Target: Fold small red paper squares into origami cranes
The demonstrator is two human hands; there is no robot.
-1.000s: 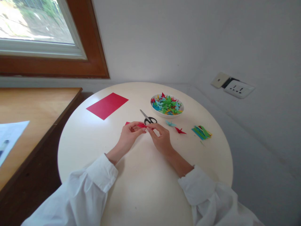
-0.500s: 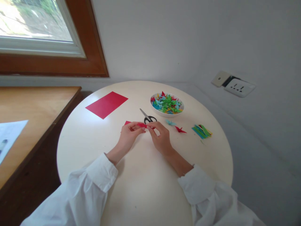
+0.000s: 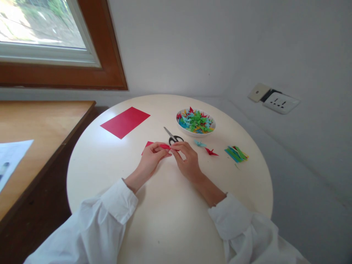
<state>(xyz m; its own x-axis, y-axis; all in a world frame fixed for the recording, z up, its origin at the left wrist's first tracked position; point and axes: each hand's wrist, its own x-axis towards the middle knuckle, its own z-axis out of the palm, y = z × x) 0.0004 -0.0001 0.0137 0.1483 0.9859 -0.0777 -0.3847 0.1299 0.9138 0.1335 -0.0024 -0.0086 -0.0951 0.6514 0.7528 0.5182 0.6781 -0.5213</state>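
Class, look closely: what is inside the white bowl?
The white bowl holds folded paper figures in green, blue, red and yellow; the top ones hide whatever lies beneath.

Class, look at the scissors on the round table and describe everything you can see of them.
The scissors have a slim, silvery blade end that looks like metal, and black handles, probably plastic, with two finger loops. They lie on the pale table, blades apparently closed, tips pointing away from the person and leftward. The handles are just beyond the right hand, which may hide part of them; whether they touch is unclear.
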